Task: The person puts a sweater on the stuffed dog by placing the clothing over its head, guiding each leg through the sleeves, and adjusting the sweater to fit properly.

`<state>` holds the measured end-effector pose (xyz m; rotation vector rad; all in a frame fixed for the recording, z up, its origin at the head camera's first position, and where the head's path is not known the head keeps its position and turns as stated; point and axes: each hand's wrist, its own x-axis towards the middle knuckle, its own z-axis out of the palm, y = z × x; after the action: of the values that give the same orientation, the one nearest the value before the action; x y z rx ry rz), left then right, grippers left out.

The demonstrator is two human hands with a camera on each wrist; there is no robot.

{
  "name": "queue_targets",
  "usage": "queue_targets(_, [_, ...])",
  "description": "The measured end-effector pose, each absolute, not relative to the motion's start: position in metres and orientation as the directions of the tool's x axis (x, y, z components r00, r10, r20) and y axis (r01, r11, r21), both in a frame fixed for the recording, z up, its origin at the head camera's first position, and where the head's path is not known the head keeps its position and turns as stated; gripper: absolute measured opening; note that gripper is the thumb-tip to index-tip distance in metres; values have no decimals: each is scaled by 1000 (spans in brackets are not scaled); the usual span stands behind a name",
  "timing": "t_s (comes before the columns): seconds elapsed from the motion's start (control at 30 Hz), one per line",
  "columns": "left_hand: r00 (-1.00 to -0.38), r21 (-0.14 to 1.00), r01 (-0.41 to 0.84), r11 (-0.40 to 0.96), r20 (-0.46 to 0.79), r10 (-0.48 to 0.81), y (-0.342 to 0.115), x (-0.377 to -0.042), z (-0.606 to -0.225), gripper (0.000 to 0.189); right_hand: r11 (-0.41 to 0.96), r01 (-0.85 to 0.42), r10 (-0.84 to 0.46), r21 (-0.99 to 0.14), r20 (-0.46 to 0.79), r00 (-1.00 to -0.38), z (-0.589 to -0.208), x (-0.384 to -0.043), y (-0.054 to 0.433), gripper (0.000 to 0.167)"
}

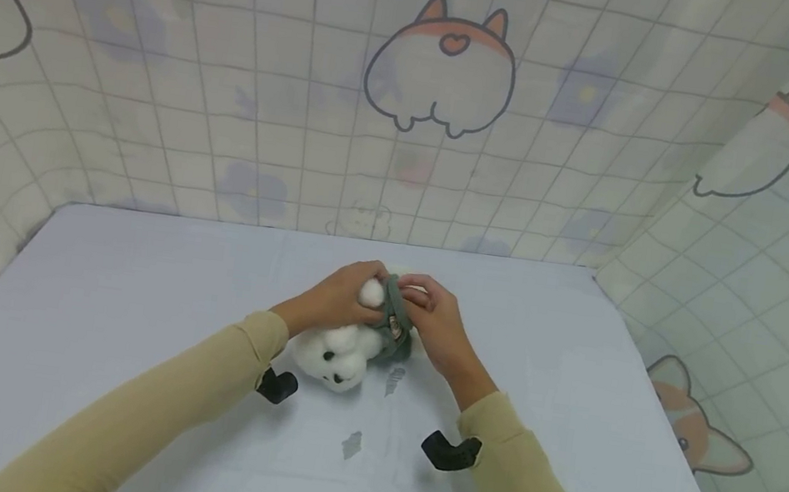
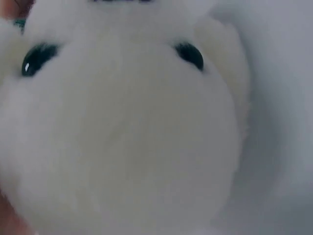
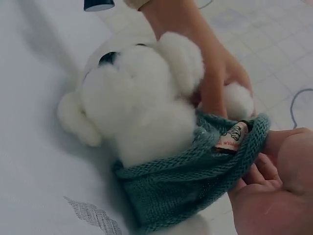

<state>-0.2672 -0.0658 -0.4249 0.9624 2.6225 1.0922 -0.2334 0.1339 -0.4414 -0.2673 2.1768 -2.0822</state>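
A white plush toy dog (image 1: 331,361) lies on its side near the middle of the table, its head toward the left. Round its body is a green knitted vest (image 3: 171,188) with a small printed label (image 3: 232,138). My left hand (image 1: 342,296) grips the toy at its raised round paw (image 3: 238,100), fingertips right at the vest's edge. On the other side, my right hand (image 1: 440,320) pinches the edge of the vest and holds it stretched away from the body. The toy's white head (image 2: 127,122) fills the left wrist view.
A white sheet covers the table (image 1: 155,280), with small grey printed marks (image 1: 352,444) in front of the toy. Behind and at the sides hangs a checked curtain (image 1: 309,99) with cartoon animals. A black wrist mount (image 1: 450,452) sits under the right sleeve.
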Motion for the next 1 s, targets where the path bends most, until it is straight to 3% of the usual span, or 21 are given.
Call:
queue_targets(0.13, [-795,661,516,544,134,591,-66,-268,-427,31,25,-30,-188,-999,25,-982,-441,-233,132,26])
queue_targets(0.37, [-806,678,514,526,171,567,-71,-264,-424,34,188,-11,-104,-982,-9,-995,-443,-230,133,33])
queue_targets(0.5, [-793,678,524,515,170,585,-71,-263,-416,37,258,-50,-140,-965,13,-990,-448,-229,134,31])
queue_targets(0.73, [-757,653,567,502,173,630,-65,-263,-401,36,340,-34,-96,-940,2,-995,-457,-228,132,32])
queue_targets(0.87, [-779,683,527,507,148,610,-67,-263,-399,38,337,-77,-66,-938,58,-996,-451,-229,134,37])
queue_targets(1.0, [-821,688,471,552,113,559,-72,-261,-398,28,358,-117,-57,-926,104,-993,-441,-232,139,30])
